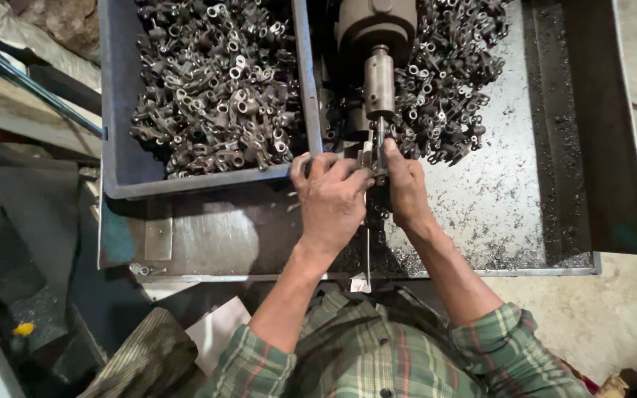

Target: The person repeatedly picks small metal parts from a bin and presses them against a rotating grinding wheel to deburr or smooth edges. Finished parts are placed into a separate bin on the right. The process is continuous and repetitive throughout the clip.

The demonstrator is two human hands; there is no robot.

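My left hand [331, 197] and my right hand [405, 183] meet under the spindle [379, 81] of a drilling machine. Both press on a small dark metal part [372, 163] that sits on a fixture right below the drill bit [380, 131]. The part is mostly hidden by my fingers. My left fingers curl over its left side. My right thumb and fingers pinch it from the right. A grey bin [121, 110] full of similar forged metal pieces [215, 81] stands to the left of the spindle.
A second heap of the same metal pieces [447, 81] lies on the steel tray [503, 199] right of the spindle, with metal chips scattered over it. The tray's raised dark wall [606, 125] runs along the right. Dark clutter and a bar [31, 85] lie at left.
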